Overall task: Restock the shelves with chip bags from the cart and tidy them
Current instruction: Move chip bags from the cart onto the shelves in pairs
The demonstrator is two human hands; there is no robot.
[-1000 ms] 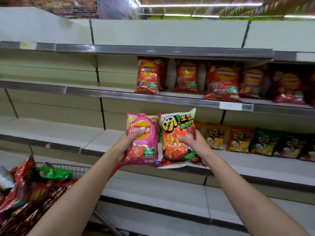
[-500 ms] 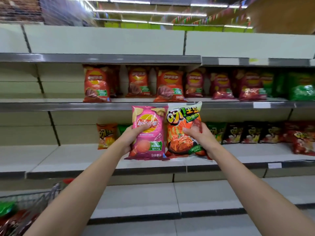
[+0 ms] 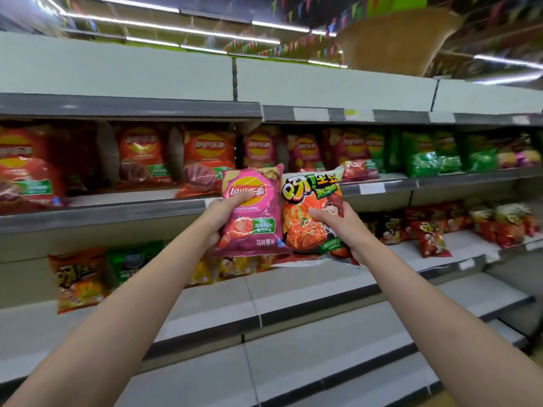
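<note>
My left hand (image 3: 226,211) grips a pink chip bag (image 3: 252,227) upright in front of the shelves. Right beside it, my right hand (image 3: 340,227) grips an orange chip bag (image 3: 305,212), with more bag edges showing under it. Both bags are held at the height of the upper stocked shelf's edge (image 3: 102,214). Behind them on that shelf stand red chip bags (image 3: 208,160), pink chip bags (image 3: 305,151) and green chip bags (image 3: 426,154). The shelf below holds an orange bag (image 3: 78,280) at the left and dark and red bags (image 3: 432,230) at the right. The cart is out of view.
The top shelf (image 3: 132,108) above the stocked rows is bare, with a white back panel. Two lower shelves (image 3: 293,356) step out toward me. A red bag (image 3: 432,239) lies forward on the right part of the middle shelf.
The view has swung right along the aisle and come closer to the shelves. The cart has left the frame. Both hands still hold their bags side by side, now slightly higher.
</note>
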